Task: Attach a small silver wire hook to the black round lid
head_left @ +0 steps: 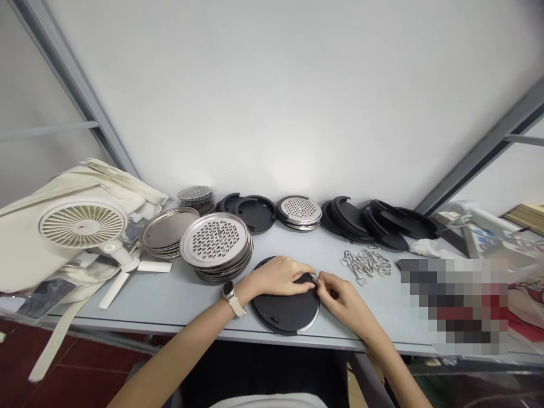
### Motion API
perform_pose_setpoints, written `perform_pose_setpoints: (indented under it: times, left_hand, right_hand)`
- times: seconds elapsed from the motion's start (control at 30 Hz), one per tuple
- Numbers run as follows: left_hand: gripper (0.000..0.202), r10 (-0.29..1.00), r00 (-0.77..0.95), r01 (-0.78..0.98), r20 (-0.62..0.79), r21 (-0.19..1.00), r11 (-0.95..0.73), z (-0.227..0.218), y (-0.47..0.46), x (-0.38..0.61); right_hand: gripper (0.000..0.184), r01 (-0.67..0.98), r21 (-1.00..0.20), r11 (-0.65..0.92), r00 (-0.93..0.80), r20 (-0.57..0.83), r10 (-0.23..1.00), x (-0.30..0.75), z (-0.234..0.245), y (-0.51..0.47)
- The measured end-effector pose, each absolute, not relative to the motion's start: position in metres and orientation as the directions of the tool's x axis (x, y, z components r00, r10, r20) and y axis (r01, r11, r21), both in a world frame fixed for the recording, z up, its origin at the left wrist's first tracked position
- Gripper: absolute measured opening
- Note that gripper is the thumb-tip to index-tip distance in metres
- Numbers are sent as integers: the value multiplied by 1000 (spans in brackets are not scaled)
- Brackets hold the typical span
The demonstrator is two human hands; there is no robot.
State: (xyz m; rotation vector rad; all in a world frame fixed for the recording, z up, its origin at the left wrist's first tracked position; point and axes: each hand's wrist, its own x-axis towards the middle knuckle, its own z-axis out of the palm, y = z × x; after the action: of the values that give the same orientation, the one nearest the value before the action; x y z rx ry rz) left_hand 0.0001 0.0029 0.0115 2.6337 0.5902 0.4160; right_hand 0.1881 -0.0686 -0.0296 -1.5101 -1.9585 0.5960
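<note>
Nearest me, a pale shirt (267, 401) shows at the bottom edge, and two bare forearms reach from it to the table (323, 243). Everything here is placed by the black disc (284, 311) that lies flat on the table's front edge, in front of the person, with a thin steel rim showing under its lower right side.

The left hand (276, 276), with a watch (229, 292) on its wrist, lies spread over the disc's top edge and pins it down. The right hand (344, 303) is narrow, its fingertips (322, 281) pinching a small metal bit (313, 278) at the disc's upper right edge. Exactly how that bit meets the disc is hidden by the fingers. The hands are working together at that one spot.

Behind the disc stand a perforated steel stack (216, 243), black rings (250, 212), and a smaller perforated stack (300, 212). More black rings (382, 224) sit behind it to the right. Just right of the disc lies a heap of wire clips (365, 266). Well left of it are a plain steel stack (168, 229) and a white fan (83, 224) on a cream bag (55, 266). Far right, a blurred patch hides whatever lies there.
</note>
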Motion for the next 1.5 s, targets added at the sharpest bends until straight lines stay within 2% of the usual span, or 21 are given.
perform_pose_setpoints:
  times: [0.27, 0.5, 0.7, 0.93, 1.03, 1.5]
  left_hand:
    - [25, 462, 863, 357, 203, 403, -843, 10, 2, 0]
    - [25, 545, 819, 450, 179, 387, -804, 16, -1, 0]
    - [22, 542, 817, 448, 196, 377, -811, 12, 1, -1]
    - [29, 569, 802, 476, 183, 379, -793, 17, -2, 0]
    - [32, 565, 803, 472, 189, 375, -797, 18, -2, 0]
    - [25, 540, 822, 443, 180, 394, -805, 13, 1, 0]
  right_hand:
    - [30, 648, -732, 209, -115, 178, 977, 191, -28, -71]
    - [21, 637, -742, 207, -69, 213, 975, 188, -24, -72]
    - [25, 718, -641, 271, -179, 206, 962, 185, -22, -71]
    - [29, 777, -564, 280, -184, 222, 958, 185, -26, -67]
    - [29, 780, -558, 284, -193, 217, 957, 185, -27, -66]
    - [28, 769, -583, 264, -187, 189, 964, 188, -26, -70]
